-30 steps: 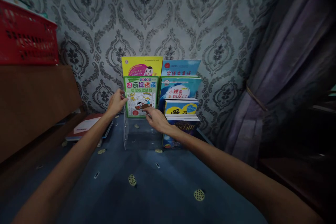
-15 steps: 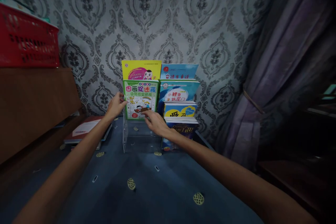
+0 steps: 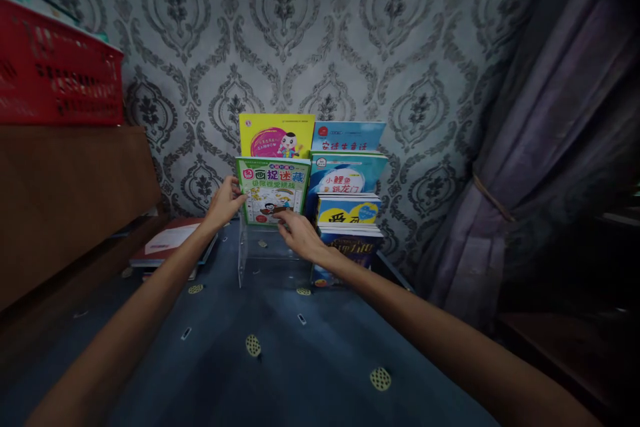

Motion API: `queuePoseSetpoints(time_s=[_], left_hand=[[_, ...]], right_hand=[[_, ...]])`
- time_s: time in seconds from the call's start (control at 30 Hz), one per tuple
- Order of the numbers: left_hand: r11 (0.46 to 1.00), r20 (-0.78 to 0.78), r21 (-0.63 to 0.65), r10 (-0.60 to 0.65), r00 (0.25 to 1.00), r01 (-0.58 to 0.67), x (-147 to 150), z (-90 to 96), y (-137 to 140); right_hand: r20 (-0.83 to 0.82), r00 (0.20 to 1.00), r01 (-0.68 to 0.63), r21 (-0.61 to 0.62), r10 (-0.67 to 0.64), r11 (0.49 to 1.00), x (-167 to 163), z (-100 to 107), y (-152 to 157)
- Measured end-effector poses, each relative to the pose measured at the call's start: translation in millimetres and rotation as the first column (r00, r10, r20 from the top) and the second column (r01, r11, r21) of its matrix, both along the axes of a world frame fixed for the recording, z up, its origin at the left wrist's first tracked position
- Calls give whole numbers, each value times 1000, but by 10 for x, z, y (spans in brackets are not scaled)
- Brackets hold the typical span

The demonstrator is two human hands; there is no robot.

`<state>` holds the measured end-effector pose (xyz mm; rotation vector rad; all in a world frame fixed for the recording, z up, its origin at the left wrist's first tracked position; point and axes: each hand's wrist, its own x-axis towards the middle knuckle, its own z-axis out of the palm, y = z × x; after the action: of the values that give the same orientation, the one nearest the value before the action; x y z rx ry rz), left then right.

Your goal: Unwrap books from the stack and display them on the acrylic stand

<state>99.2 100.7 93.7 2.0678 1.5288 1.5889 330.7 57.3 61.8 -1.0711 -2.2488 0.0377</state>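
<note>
A green picture book (image 3: 273,180) with a cartoon cover sits in the upper front left of a clear acrylic stand (image 3: 242,257), its top leaning forward. My left hand (image 3: 225,203) is closed at the book's left edge, thumb in front and fingers partly hidden. Against the cover's lower right lie the bent fingers of my right hand (image 3: 299,233), held together; the thumb is hidden. Behind stands a yellow book (image 3: 275,133). In the right column are a light-blue book (image 3: 350,137), a blue fish-story book (image 3: 345,173), yellow-and-blue books (image 3: 349,210) and dark-blue books (image 3: 357,247).
The stand rests on a dark-blue patterned cloth (image 3: 310,367) by a papered wall (image 3: 340,27). To the left, a stack of books (image 3: 167,243) lies near a brown wooden cabinet (image 3: 75,200) topped by a red basket (image 3: 65,73). A purple curtain (image 3: 530,120) hangs at right.
The green picture book has tipped forward at the top and lowered slightly against the yellow book. Both hands stay on it. The whole view has shifted a little.
</note>
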Motion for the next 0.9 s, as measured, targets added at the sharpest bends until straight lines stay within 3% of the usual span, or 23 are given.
queuePoseSetpoints(time_s=[0.4,0.67,0.9], left_hand=[[997,7,-13,-80,997,81,-25,-86,-143],[983,124,-3,-182,975,184,-53,-177,-102],[980,73,31,-199,977,197,-68,-194,-103]], right_hand=[[-15,1000,-5,-2,5,1000,50,-61,14],[-55,998,-10,-27,9,1000,105,-116,17],[-75,997,-14,-28,12,1000,137,-108,8]])
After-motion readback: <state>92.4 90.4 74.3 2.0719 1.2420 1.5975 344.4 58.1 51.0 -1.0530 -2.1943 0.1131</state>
